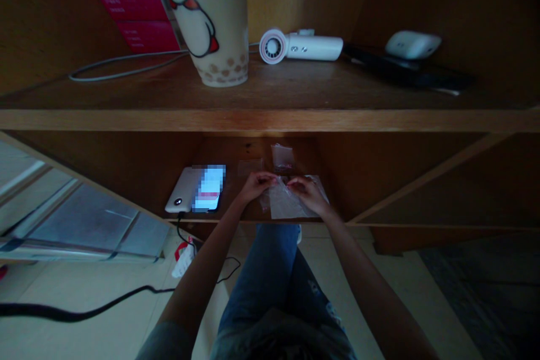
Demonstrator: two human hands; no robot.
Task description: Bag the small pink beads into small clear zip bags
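My left hand and my right hand meet low on the wooden desktop, their fingertips pinching the upper edge of a clear plastic bag. A small sealed plastic packet lies just beyond my hands, touching neither. Another faint transparent sheet rests near my left hand. To that hand's left, a smartphone with a lit, blurred screen sits on a white power bank. A black charging cable drops from them over the desk's front edge.
A wooden shelf spans overhead, holding a tall cartoon-printed cup, a white handheld fan, a white case, a dark flat object and a red box. A thick black cable crosses the floor below.
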